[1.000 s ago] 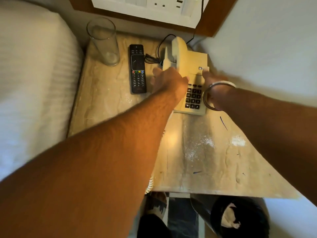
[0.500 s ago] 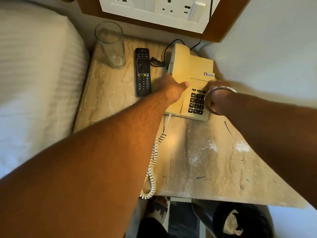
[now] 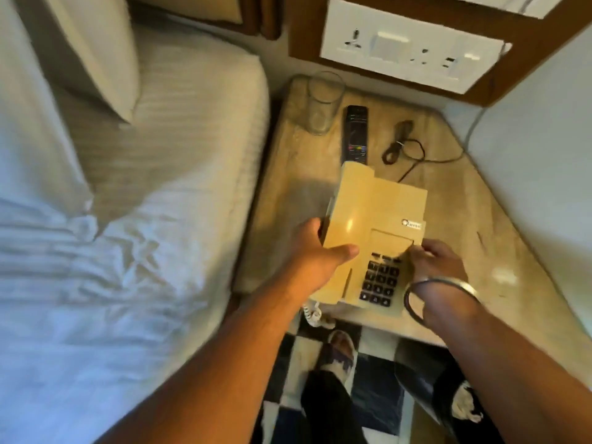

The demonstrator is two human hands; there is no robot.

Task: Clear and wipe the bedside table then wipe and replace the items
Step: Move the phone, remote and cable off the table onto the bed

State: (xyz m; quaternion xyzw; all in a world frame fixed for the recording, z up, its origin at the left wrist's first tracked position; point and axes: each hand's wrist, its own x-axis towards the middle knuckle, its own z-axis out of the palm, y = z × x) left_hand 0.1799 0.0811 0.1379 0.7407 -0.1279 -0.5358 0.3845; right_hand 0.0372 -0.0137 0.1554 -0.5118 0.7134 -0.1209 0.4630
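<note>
Bed [image 3: 144, 219], pillow [image 3: 96, 49], switch panel [image 3: 410, 52]

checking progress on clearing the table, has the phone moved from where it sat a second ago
Yes. The phone, held in both hands, has come away from the wall toward the table's front edge. Its back end is now level with the near end of the remote, baring its bundled cord.

Left hand [image 3: 315, 251] fingers hidden under telephone [image 3: 374, 232]; remote [image 3: 355, 134] buttons blurred; keypad digits unreadable.
</note>
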